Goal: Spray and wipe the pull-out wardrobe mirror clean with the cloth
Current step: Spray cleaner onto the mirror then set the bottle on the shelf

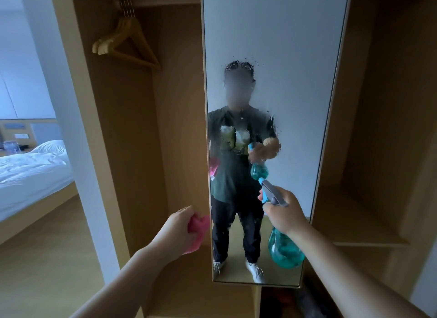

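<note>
— Mirror first: where does it stand?

— The tall, narrow pull-out wardrobe mirror with a thin gold-coloured frame (272,45) hangs upright between two open compartments of the light wooden wardrobe (179,128), facing the person. Fine spray droplets and mist (272,128) cover the middle of the glass, blurring the reflected figure from head to chest.

— And the hands?

— The right hand (285,211) is wrapped around the neck of a translucent teal plastic spray bottle with a grey-and-blue trigger head (285,249). The fingers grip it firmly, the forefinger at the trigger, and the nozzle points at the glass, close to its lower half. The bottle's round body hangs below the hand, in front of the mirror's lower right corner.

— The cloth?

— A pink crumpled cleaning cloth (197,232) is bunched in the left hand (177,227), whose fingers are clenched around it. It sits just beside the mirror's left edge, low down; whether it touches the frame I cannot tell.

— Anything else around?

— Several wooden clothes hangers (125,40) hang from the rail in the left compartment. Further left, past a white wall edge, lies a bed with rumpled white bedding (30,171).
</note>
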{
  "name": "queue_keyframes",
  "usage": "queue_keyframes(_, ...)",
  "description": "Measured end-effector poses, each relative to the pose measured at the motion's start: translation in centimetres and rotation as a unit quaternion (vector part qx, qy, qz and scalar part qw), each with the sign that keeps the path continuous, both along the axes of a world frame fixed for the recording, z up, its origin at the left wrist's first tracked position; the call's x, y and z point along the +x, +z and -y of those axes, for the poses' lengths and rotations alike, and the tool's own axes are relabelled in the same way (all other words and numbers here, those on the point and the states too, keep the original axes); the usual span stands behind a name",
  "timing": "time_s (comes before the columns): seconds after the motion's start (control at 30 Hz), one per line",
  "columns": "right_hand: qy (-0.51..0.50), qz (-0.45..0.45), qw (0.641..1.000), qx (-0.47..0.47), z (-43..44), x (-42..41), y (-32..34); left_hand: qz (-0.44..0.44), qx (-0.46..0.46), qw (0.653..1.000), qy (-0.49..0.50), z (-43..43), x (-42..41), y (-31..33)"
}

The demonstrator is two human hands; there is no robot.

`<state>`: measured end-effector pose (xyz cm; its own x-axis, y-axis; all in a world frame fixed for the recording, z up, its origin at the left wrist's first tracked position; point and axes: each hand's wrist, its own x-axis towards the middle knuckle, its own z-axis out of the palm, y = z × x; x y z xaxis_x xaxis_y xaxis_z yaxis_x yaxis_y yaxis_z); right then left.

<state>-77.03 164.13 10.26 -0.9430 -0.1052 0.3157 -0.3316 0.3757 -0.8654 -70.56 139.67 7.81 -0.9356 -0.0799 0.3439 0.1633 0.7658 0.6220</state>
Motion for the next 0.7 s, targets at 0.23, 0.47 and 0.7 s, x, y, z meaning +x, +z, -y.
queue_keyframes(0.23, 0.015, 0.024, 1.000, -0.005, 1.0, 0.6, -2.6, 0.039, 0.030, 0.999, -0.008, -0.2, 1.5, -0.5)
queue_keyframes(0.47, 0.010, 0.045, 0.999, -0.007, 1.7, 1.0, -4.8, 0.026, 0.031, 0.999, -0.012, 0.2, 1.8, -1.6)
queue_keyframes(0.7, -0.002, 0.061, 0.998, -0.017, 1.4, 1.1, -6.5, 0.007, 0.024, 0.999, -0.047, -0.1, 1.8, -1.5)
